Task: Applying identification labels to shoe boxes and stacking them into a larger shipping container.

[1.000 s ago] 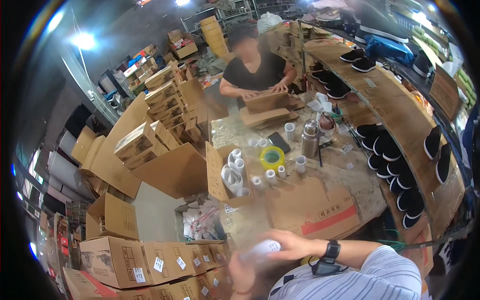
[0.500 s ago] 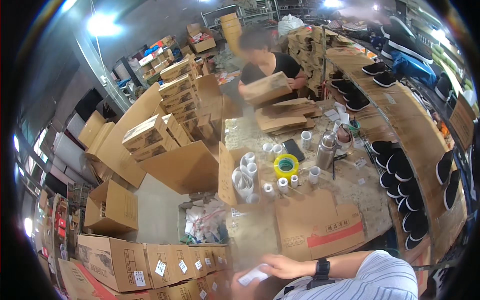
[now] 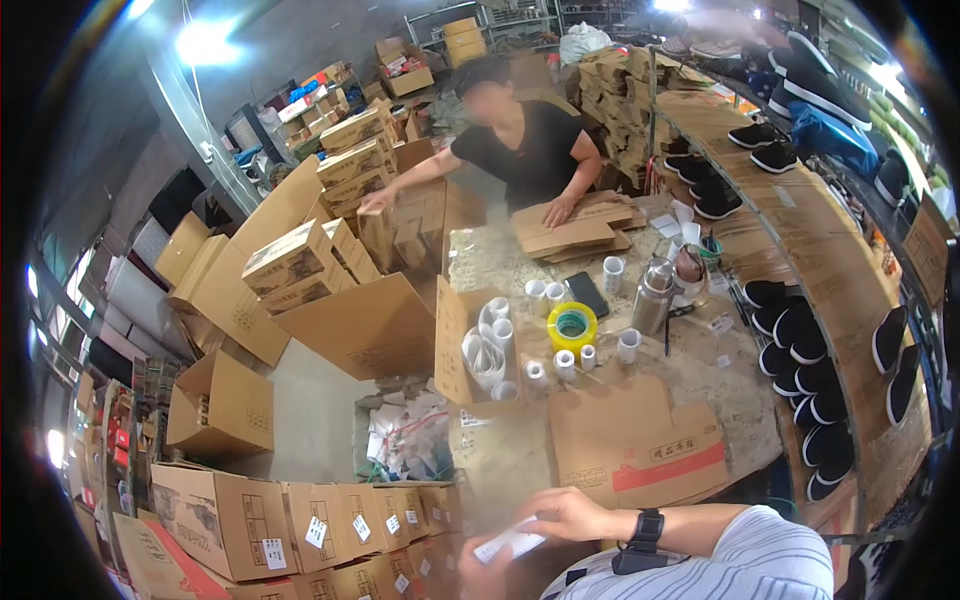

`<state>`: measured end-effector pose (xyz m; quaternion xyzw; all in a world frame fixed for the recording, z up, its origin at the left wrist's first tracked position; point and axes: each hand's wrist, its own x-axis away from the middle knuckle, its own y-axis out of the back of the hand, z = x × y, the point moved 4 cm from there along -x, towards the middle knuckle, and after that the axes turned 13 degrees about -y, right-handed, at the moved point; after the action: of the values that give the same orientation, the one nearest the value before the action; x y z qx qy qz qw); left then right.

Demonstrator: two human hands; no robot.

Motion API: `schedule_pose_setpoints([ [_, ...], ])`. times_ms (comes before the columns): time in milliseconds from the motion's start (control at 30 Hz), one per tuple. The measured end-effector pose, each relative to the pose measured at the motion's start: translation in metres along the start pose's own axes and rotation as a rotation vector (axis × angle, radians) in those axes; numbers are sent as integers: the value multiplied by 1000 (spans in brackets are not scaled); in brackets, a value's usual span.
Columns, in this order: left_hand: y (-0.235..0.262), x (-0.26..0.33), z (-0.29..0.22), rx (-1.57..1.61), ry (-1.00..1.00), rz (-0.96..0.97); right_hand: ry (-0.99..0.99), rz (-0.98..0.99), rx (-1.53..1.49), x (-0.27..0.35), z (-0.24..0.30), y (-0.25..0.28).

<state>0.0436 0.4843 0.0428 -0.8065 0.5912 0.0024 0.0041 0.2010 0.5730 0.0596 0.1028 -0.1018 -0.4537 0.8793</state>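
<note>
My right hand [image 3: 568, 514], with a black watch on its wrist, and my left hand [image 3: 478, 574] meet at the lower edge of the view. Together they pinch a small white paper slip [image 3: 510, 543] close to my body. Just beyond them a flattened cardboard box with a red stripe [image 3: 640, 448] lies on the speckled worktable [image 3: 740, 400]. Behind it stands an open carton of white rolls [image 3: 482, 352], next to a yellow tape roll [image 3: 572, 326] and several small white rolls [image 3: 566, 364].
A person in a black top [image 3: 525, 150] across the table presses one hand on a pile of flat cartons [image 3: 572, 234] and reaches to stacked boxes [image 3: 345, 160]. A metal flask [image 3: 652, 296] stands mid-table. Black shoes [image 3: 800, 370] line the right shelves. Labelled cartons [image 3: 300, 520] crowd the floor at left.
My hands have dropped lower and closer with the white slip. The person opposite has put down a cardboard piece and now reaches toward the stacked boxes. The view has shifted.
</note>
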Motion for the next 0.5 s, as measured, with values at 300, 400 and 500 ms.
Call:
schedule_pose_setpoints([
  [300,4,1,-1,34,17,-35,65,-92,128,2,2,2],
  [400,5,-1,-7,-30,0,-8,133,-75,175,6,-5,-3],
  [500,5,3,1,11,19,32,188,-80,183,6,-10,-4],
])
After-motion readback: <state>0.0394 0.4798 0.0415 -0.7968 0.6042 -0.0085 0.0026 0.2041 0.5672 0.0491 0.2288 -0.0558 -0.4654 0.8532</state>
